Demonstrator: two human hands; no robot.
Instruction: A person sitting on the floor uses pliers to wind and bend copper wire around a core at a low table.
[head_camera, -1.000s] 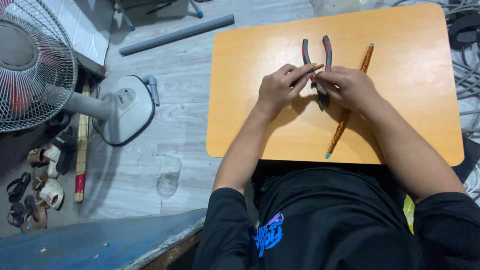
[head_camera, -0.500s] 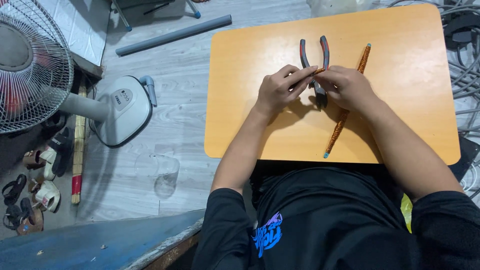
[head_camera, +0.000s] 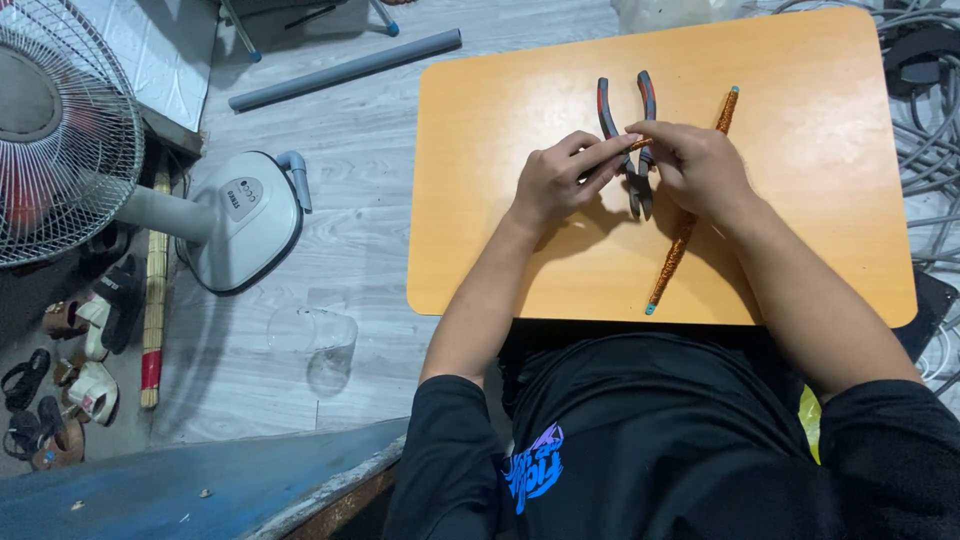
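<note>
Off the table's left edge, on the grey plank floor, stands a white pedestal fan (head_camera: 70, 130) with a rounded base, a grey plastic pipe (head_camera: 345, 70) lying beyond it and a clear plastic cup (head_camera: 312, 335) tipped on its side nearer the person.

On the orange wooden table (head_camera: 480, 260), the left hand (head_camera: 560, 180) is curled nearly closed, thumb and forefinger pinching one end of a short glittery orange piece (head_camera: 638, 144) held just above the tabletop. Right under it lie grey-and-red-handled pliers (head_camera: 630, 120), handles pointing to the far edge, jaws hidden beneath the fingers.

The right hand (head_camera: 700, 170) is likewise closed down on the piece's other end.

Beneath that hand a long glittery orange stick with blue tips (head_camera: 672, 260) runs slantwise from the far right toward the near edge, lying whole and untouched by the pliers. By my reckoning the work is early: one small piece in the fingers, the long stick uncut, the pliers resting.
</note>
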